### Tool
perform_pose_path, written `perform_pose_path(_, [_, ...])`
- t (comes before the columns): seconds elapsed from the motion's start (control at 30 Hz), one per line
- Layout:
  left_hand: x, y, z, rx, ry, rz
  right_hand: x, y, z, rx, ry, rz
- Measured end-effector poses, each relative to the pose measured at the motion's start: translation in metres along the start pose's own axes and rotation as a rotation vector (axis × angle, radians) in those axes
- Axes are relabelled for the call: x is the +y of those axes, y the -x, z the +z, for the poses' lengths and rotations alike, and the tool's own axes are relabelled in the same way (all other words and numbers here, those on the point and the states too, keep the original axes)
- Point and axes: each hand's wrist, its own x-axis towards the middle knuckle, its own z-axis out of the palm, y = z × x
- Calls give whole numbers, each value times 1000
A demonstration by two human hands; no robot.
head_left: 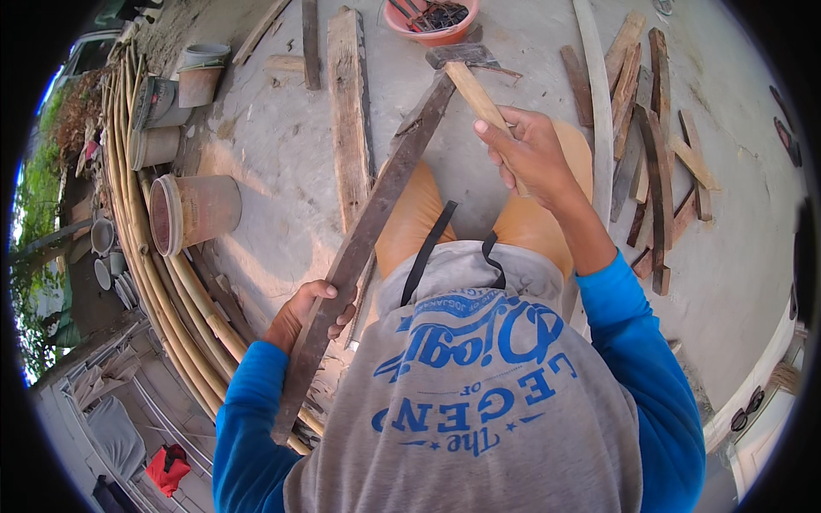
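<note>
My left hand (312, 308) is closed on a long, dark wooden batten (376, 214), which slants from beside my left forearm up to the top middle, between my legs. My right hand (526, 154) is wrapped round the pale wooden handle of a hammer (470, 81). Its dark metal head is at the far end of the batten; whether they touch I cannot tell. A thin brownish piece (510, 73) sticks out beside the head, too small to make out. A weathered pale plank (346, 120) lies on the concrete just left of the batten.
Several wood offcuts (654, 171) lie on the right. A pink basin (428, 30) with dark contents sits at the top. Long bamboo poles (162, 291) and several buckets (205, 214) line the left, with a metal rack (94, 393) bearing cloths at lower left.
</note>
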Motion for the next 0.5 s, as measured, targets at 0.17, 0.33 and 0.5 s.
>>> perform_pose_path(0.17, [9,2,21,260,-277,42,3,1,-6,-3,181,-6])
perform_pose_path(0.33, [9,-6,46,763,-890,136,36,5,3,-73,468,-170])
perform_pose_path(0.5, [-6,-10,36,904,-1100,234,43,15,35,-294,657,-156])
